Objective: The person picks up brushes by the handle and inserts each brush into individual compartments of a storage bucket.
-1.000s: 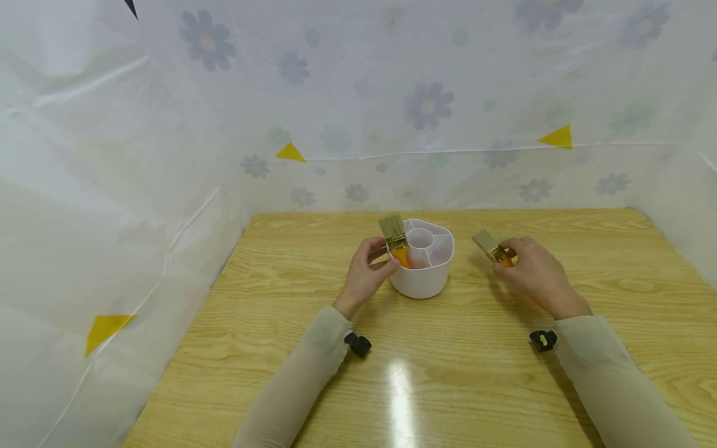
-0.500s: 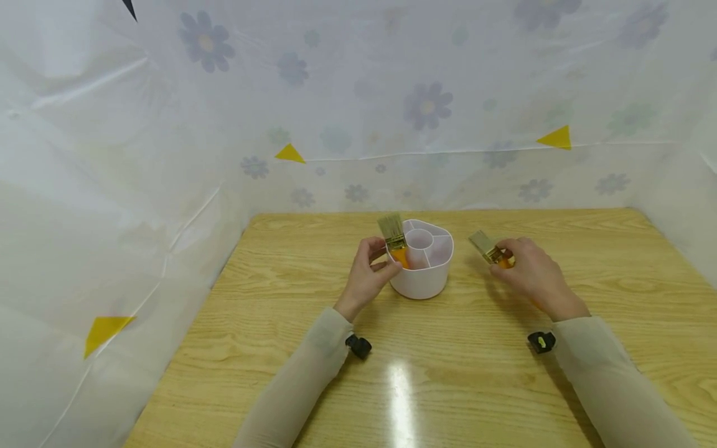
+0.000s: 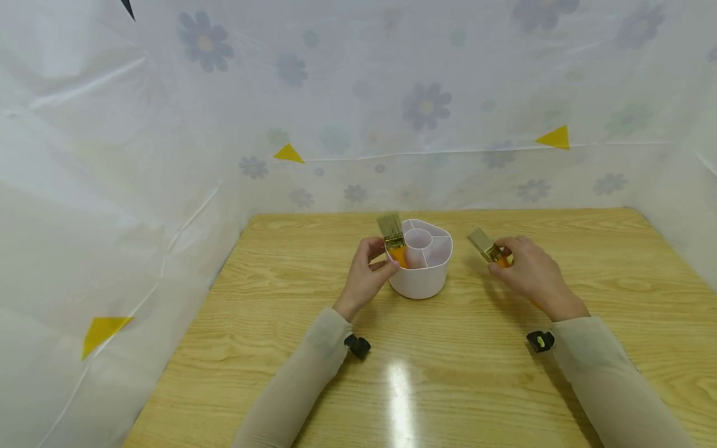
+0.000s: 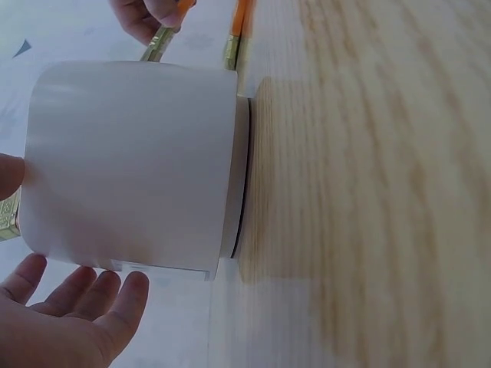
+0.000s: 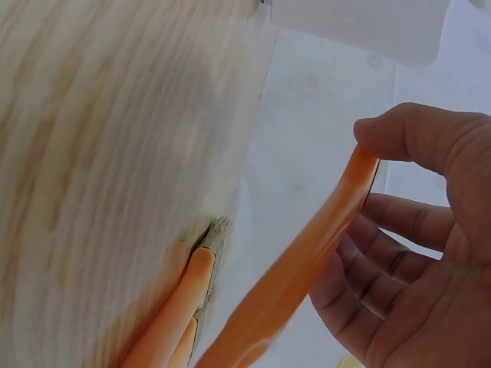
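Hands: L hand [image 3: 364, 277] wrapped round L side of white organiser [image 3: 419, 285], thumb at rim; R hand [image 3: 538, 280], R of organiser, pinches orange handle of 2nd brush [image 3: 486, 246], bristles twd organiser, clear of table. 1st brush [image 3: 394, 236] leans bristles-up in organiser's L compartment. Vs 1 s ago: 2nd brush a touch nearer organiser; L hand approx same. 2 more brushes [image 5: 176, 307] lie R of organiser. Surface: wood-grain table [image 3: 459, 373], glare streak [image 3: 400, 404] in front of organiser. Room: pale floral sheeting [image 3: 358, 118] behind organiser, w/ yellow triangles [image 3: 553, 137].
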The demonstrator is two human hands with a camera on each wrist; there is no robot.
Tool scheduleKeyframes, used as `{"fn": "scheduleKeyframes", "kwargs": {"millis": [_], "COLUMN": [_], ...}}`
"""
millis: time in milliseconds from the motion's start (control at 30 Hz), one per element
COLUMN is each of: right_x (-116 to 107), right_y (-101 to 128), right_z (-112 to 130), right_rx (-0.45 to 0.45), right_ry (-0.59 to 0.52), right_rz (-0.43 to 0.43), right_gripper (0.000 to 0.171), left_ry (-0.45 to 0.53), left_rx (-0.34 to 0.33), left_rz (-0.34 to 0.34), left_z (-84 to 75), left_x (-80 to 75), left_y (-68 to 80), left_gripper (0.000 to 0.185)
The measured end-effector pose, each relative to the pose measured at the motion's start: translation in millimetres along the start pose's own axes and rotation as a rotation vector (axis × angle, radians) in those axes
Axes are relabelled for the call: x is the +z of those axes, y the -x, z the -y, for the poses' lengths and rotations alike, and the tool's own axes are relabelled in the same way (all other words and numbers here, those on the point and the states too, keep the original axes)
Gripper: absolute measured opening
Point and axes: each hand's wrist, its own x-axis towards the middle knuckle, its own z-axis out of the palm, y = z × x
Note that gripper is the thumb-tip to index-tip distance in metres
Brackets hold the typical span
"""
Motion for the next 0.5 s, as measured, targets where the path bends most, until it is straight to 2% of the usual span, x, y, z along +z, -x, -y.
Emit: {"fn": "scheduleKeyframes", "kwargs": {"millis": [167, 500], "right_x": [-1.4, -2.6], "right_y": [1.2, 1.6], "right_z": [2.3, 8.4], "right_rx": [-0.006, -0.031], "right_ry": [0.007, 0.008], "right_rz": [-0.007, -0.028], "right_gripper": [0.050, 0.051], "left_ry": [-0.004, -0.013], "left_rx": [-0.004, 0.005], "left_rz": [-0.028, -0.040], "left_z": [21.9, 26.7], "left_x": [1.6, 2.1], "left_y": [-6.2, -6.7], "left_gripper": [0.056, 0.056]}}
